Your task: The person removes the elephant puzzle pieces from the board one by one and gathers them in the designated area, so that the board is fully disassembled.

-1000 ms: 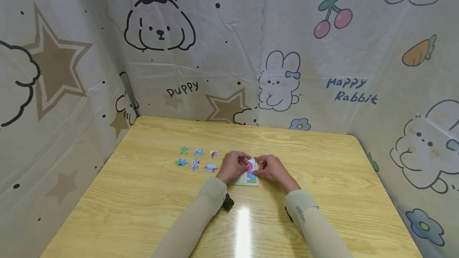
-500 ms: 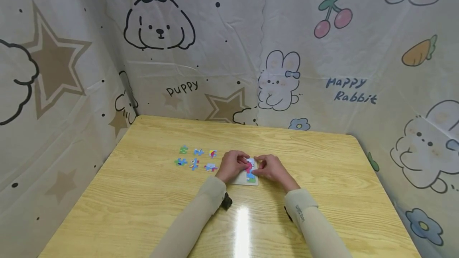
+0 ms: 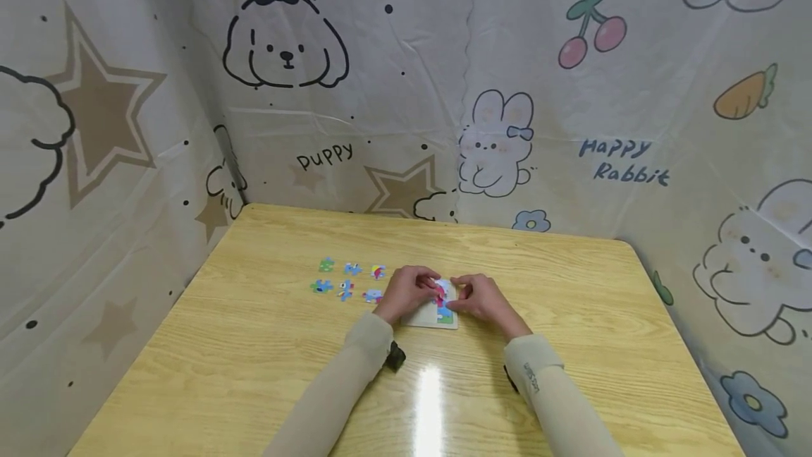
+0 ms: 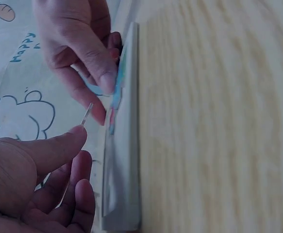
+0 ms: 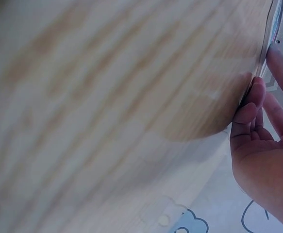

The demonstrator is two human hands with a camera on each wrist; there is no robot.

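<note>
Curtain (image 3: 406, 104) beyond loose jigsaw pieces (image 3: 345, 290)

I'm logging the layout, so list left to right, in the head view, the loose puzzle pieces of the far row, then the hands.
Mostly green puzzle piece, mostly blue puzzle piece, yellow-and-red puzzle piece, left hand, right hand.

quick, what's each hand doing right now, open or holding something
Left hand: closed, pinching a thin puzzle piece.
Right hand: closed, holding the puzzle board at its edge.
</note>
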